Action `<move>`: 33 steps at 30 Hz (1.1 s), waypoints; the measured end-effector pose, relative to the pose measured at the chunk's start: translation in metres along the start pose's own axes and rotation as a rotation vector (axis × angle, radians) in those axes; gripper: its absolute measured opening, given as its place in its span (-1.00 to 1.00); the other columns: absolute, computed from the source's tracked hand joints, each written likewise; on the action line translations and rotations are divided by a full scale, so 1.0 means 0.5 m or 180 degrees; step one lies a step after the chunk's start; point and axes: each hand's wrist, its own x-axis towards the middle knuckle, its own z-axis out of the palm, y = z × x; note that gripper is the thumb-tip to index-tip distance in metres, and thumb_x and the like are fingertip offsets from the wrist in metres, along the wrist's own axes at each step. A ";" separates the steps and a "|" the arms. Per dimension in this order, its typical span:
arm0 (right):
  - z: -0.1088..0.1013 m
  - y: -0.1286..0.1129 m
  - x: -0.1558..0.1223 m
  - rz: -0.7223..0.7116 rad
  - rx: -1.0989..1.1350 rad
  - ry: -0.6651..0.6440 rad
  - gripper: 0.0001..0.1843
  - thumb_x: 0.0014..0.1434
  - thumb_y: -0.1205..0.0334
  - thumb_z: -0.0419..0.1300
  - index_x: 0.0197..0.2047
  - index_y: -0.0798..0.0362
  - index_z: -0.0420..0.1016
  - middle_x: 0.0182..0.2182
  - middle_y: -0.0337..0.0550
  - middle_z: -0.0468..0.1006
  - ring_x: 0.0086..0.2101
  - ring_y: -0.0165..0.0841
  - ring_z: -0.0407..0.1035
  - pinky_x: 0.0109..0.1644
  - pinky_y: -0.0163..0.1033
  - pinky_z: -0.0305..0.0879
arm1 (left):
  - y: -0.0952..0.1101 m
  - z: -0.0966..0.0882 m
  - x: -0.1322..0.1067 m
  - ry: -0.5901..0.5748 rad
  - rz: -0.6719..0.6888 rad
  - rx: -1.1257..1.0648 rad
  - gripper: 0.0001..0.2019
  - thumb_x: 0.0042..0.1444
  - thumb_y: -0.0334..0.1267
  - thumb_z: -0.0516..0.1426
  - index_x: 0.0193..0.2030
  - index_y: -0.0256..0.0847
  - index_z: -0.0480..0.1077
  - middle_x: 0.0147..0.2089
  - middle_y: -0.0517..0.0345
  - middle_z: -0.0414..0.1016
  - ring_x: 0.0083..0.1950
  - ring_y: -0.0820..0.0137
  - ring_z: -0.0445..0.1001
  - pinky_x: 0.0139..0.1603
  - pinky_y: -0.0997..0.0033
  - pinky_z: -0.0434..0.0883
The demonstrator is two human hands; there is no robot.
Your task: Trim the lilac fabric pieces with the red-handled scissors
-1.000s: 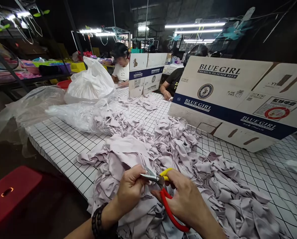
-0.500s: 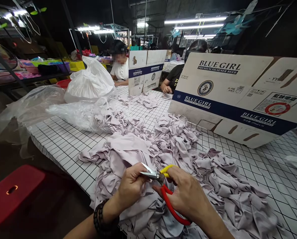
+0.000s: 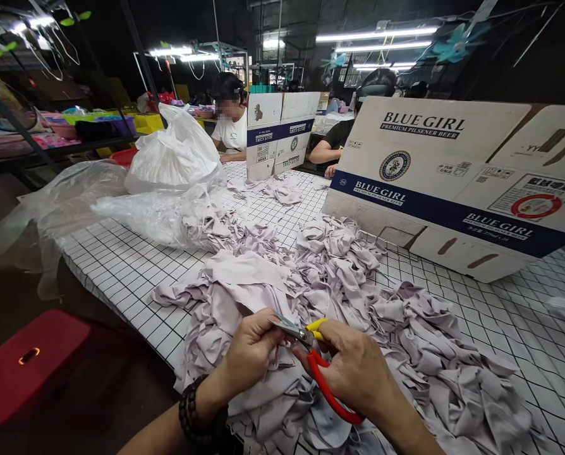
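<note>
My right hand [image 3: 361,363] grips a pair of scissors [image 3: 305,337] with one yellow and one red handle. Their metal blades point left and look nearly closed, with the tips at the fingers of my left hand [image 3: 247,347]. That left hand, with dark beads at the wrist, is closed in a pinch on a piece of pale lilac fabric [image 3: 282,361], mostly hidden by the fingers. Both hands are above a large heap of the same crumpled fabric [image 3: 244,273], which spreads to the right and back.
The heap lies on a black-and-white grid tablecloth [image 3: 135,272]. White plastic bags [image 3: 173,151] stand at the back left. Cardboard boxes [image 3: 419,151] rise at the back and right, with people seated behind. A red stool [image 3: 31,366] is at the lower left.
The scissor blades were spread apart and have now come together near the left fingertips. Both hands stay in about the same place, and the view has shifted slightly.
</note>
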 end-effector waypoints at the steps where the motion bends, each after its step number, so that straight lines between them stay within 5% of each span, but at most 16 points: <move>1: 0.000 0.000 0.000 -0.0008 -0.0004 0.0027 -0.59 0.06 -0.04 0.23 -0.59 0.01 0.18 -0.65 -0.34 0.27 -0.63 -0.47 0.13 -0.54 -0.35 -0.06 | 0.000 0.000 0.000 0.0001 -0.0006 -0.0023 -0.73 0.18 -0.19 0.13 -0.49 -0.28 0.40 -0.46 0.16 0.31 -0.44 0.48 0.26 -0.45 0.53 0.25; 10: 0.011 0.017 0.005 0.0177 0.0615 -0.0397 -0.47 0.01 -0.06 0.28 -0.66 0.02 0.08 -0.69 -0.36 0.14 -0.61 -0.48 0.03 -0.51 -0.32 -0.12 | 0.007 -0.001 -0.003 -0.0047 -0.0148 0.0000 -0.62 0.17 0.01 0.14 -0.48 -0.27 0.45 -0.45 0.15 0.35 -0.45 0.47 0.30 -0.46 0.52 0.29; 13: 0.023 0.031 0.009 0.0910 0.1959 -0.0899 -0.44 0.02 -0.20 0.24 -0.65 0.02 0.11 -0.70 -0.38 0.09 -0.63 -0.49 0.01 -0.54 -0.33 -0.12 | 0.011 0.000 0.001 -0.0028 -0.0156 0.0091 -0.59 0.19 0.04 0.11 -0.49 -0.27 0.45 -0.45 0.13 0.36 -0.43 0.45 0.32 -0.44 0.51 0.29; 17: 0.047 0.025 0.028 0.1822 0.4386 -0.1048 -0.43 0.01 -0.35 0.18 -0.46 0.06 0.40 -0.63 -0.32 0.32 -0.57 -0.42 0.24 -0.45 -0.31 0.18 | 0.020 0.004 0.003 -0.0055 0.0066 0.0444 -0.64 0.26 -0.09 0.06 -0.45 -0.27 0.47 -0.46 0.12 0.35 -0.39 0.43 0.35 -0.36 0.48 0.33; 22: 0.082 -0.013 0.067 0.1995 0.5051 -0.1078 -0.62 -0.19 0.10 0.48 -0.50 0.07 0.36 -0.60 -0.38 0.31 -0.59 -0.53 0.16 -0.48 -0.39 0.12 | 0.035 -0.018 -0.030 -0.0522 0.0452 0.1471 -0.78 0.26 -0.30 0.05 -0.36 -0.24 0.46 -0.14 -0.02 0.43 -0.14 0.33 0.44 -0.07 0.36 0.41; 25: 0.084 -0.026 0.073 0.2004 0.5041 -0.0840 -0.56 -0.31 0.26 0.51 -0.44 0.04 0.34 -0.47 -0.32 0.43 -0.49 -0.48 0.26 -0.38 -0.37 0.19 | 0.025 -0.051 -0.054 -0.0213 0.0661 0.2082 -0.87 0.16 -0.38 0.11 -0.17 -0.19 0.45 0.15 -0.11 0.30 0.03 0.22 0.42 0.05 0.25 0.40; 28: 0.064 -0.041 0.055 0.1783 0.4987 -0.0763 -0.57 -0.30 0.27 0.49 -0.45 0.03 0.32 -0.44 -0.28 0.44 -0.43 -0.44 0.29 -0.32 -0.35 0.22 | 0.005 -0.079 -0.052 0.0190 0.0773 0.2459 -0.43 0.03 -0.44 0.15 0.23 -0.15 0.24 0.34 -0.19 0.13 0.25 0.07 0.27 0.18 0.08 0.34; 30: 0.042 -0.048 0.034 0.1424 0.5119 -0.1080 -0.58 -0.26 0.22 0.48 -0.44 0.02 0.29 -0.44 -0.27 0.43 -0.43 -0.42 0.28 -0.33 -0.33 0.22 | 0.005 -0.092 -0.034 -0.0085 0.0618 0.2520 -0.33 -0.01 -0.46 0.14 0.31 -0.16 0.18 0.31 -0.16 0.24 0.27 0.06 0.27 0.21 0.05 0.31; 33: 0.009 -0.034 -0.002 0.1080 0.5022 -0.1302 -0.62 -0.13 0.14 0.44 -0.40 0.01 0.30 -0.40 -0.21 0.44 -0.39 -0.37 0.32 -0.30 -0.28 0.25 | 0.044 -0.111 0.014 -0.1318 -0.0046 0.2146 -0.61 0.06 -0.46 0.04 0.00 -0.14 0.50 -0.09 0.04 0.59 -0.07 0.23 0.52 -0.02 0.29 0.44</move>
